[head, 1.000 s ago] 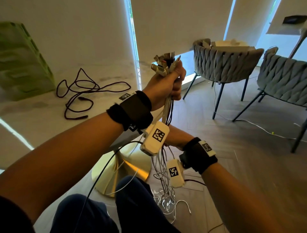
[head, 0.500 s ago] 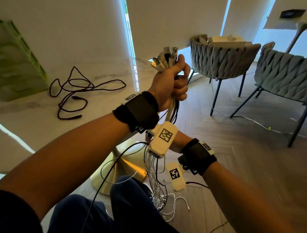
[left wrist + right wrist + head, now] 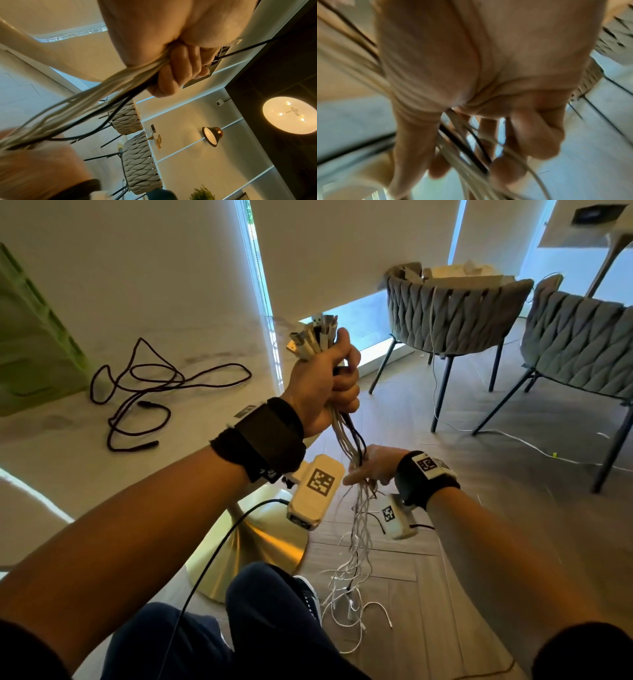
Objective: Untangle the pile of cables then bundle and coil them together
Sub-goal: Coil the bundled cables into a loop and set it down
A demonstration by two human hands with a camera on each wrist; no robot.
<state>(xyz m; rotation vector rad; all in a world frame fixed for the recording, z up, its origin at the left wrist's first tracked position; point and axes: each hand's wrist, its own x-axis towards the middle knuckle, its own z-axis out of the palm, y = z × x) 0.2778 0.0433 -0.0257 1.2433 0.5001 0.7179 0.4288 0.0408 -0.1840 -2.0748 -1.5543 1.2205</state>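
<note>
White plastic sheathing on most of the cable bundle [image 3: 346, 436], with one thin black strand mixed in; smooth, round and slippery-looking. Held upright in a tight fist by the left hand [image 3: 325, 385], fingers curled fully round, with the flat metal-tipped plug ends [image 3: 315, 337] fanning out just above that left hand. Below the left hand, gathered by the right hand [image 3: 373, 467], fingers loosely curled round the strands, some threaded between fingers; blurred in the wrist view, so no telling the exact finger placement. Further below the left hand, hanging slack and ending in a knotted-looking heap of loose ends [image 3: 352, 594] on the wooden floor.

Likely trouble: combing down too fast through the strands and tightening a snag low in the heap rather than freeing it. Also possible: slick sheaths sliding unevenly through the fist, leaving plug ends staggered and the later coil lopsided. Could also catch the small connectors on each other, stiff and blocky against limp cord.

Separate dark braided cable [image 3: 154, 385], matte and rougher-looking, lying in open loops on the pale marble-like tabletop [image 3: 51, 474], to the left of the left hand and well apart; easy to leave out of the bundle.
</note>
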